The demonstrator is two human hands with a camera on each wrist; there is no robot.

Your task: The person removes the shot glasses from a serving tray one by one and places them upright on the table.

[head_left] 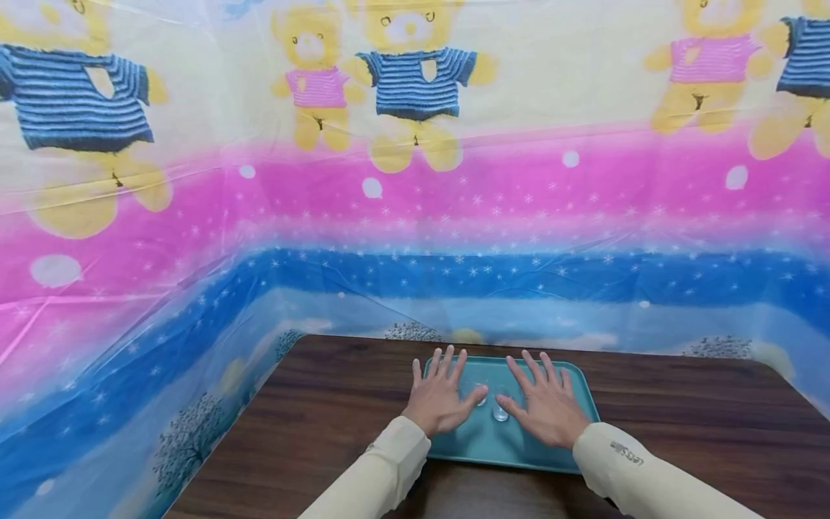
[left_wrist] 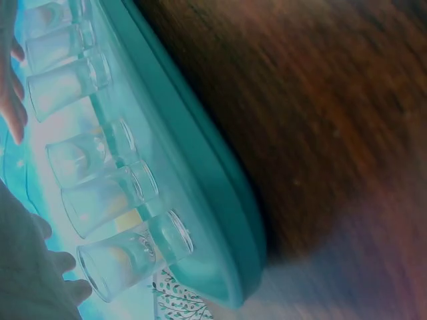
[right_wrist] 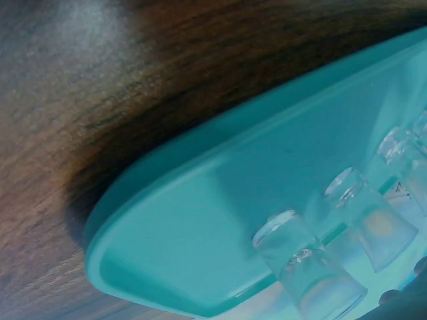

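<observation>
Palm down and fingers spread, my left hand (head_left: 441, 396) hovers over the left half of a teal tray (head_left: 480, 450). My right hand (head_left: 547, 409) is spread the same way over the right half, thumbs pointing at each other. Under the hands stand several small clear drinking glasses (head_left: 501, 412), mostly hidden by them in the head view. From the left wrist, a row of upright glasses (left_wrist: 127, 257) shows on the tray, with left fingertips (left_wrist: 79, 291) close by the nearest rim. The right wrist view shows more glasses (right_wrist: 310, 277) and dark fingertips (right_wrist: 390, 297) at the lower right corner.
The tray lies on a dark wood-grain table (head_left: 344, 389), near its far edge. A printed cloth (head_left: 519, 274) with bears and snowflakes hangs behind the table and along its left side. Pale sleeves (head_left: 389, 461) cover both forearms.
</observation>
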